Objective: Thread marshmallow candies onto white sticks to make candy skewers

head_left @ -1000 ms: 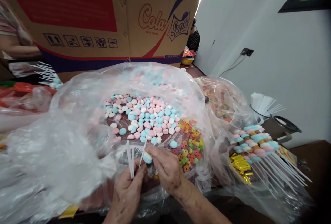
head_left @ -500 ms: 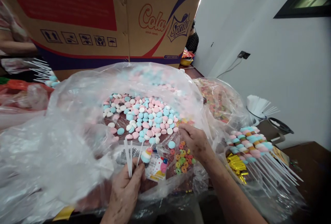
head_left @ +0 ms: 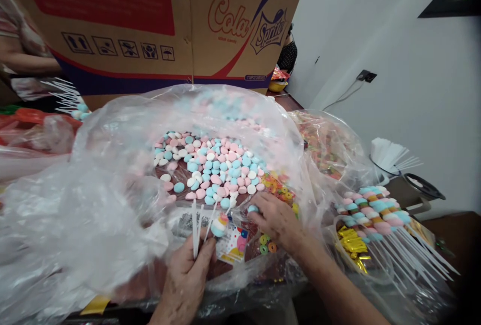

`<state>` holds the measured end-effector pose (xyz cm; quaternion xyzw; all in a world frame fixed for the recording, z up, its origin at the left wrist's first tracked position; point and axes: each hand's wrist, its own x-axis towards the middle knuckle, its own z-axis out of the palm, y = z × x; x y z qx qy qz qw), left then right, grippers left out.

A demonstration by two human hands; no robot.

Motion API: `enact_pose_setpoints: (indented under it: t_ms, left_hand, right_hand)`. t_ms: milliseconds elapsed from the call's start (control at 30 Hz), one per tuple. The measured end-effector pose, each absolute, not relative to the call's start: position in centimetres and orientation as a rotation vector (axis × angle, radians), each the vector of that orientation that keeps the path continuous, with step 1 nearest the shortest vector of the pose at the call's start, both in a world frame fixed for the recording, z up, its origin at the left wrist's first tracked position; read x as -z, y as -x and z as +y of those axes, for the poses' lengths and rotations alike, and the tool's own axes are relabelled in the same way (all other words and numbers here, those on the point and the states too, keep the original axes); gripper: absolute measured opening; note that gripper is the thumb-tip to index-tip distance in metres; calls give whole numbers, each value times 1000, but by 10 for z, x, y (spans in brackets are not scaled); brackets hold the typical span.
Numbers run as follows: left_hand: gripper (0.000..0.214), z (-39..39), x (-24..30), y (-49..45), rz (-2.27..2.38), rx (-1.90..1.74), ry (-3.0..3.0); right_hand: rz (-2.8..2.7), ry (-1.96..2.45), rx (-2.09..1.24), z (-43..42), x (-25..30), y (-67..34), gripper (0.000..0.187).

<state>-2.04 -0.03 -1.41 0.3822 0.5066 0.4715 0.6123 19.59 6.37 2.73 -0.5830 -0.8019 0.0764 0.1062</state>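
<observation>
My left hand (head_left: 191, 260) is closed around several white sticks (head_left: 195, 227). One of them carries a short stack of marshmallows (head_left: 219, 227), blue and white, with an orange-pink piece at the top. Just right of it, the thumb and fingers of my right hand (head_left: 276, 220) close about a blue marshmallow (head_left: 253, 208) on the plastic. Behind both hands lies a spread of pink, white and blue marshmallows (head_left: 225, 167) inside an open clear bag (head_left: 112, 119). Ring gummies (head_left: 267, 245) lie partly hidden under my right hand, and more gummies (head_left: 280, 187) lie behind it.
A large cardboard box (head_left: 131, 9) stands at the back. On the right are finished candy skewers (head_left: 376, 210), gold ties (head_left: 352, 242), a container of white sticks (head_left: 391, 154) and a bag of gummies (head_left: 330, 139). A printed card (head_left: 235, 245) lies in front. People are partly visible behind the box.
My right hand has moved left and toward me, from the gummies at the bag's edge to the lone blue marshmallow. My left hand keeps its sticks. The view has shifted slightly.
</observation>
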Motion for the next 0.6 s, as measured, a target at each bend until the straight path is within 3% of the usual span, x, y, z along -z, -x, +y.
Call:
enact_pose_setpoints:
  t_ms: [333,600]
  left_hand:
    - [30,-3,6,13,1276,-1175,-973]
    - [30,-3,4,12,1282,-1191,-979]
  right_hand:
    - [-1892,1753,-133,90,-35,-211,17]
    - [-2183,2026,-11,104,-28,-206,19]
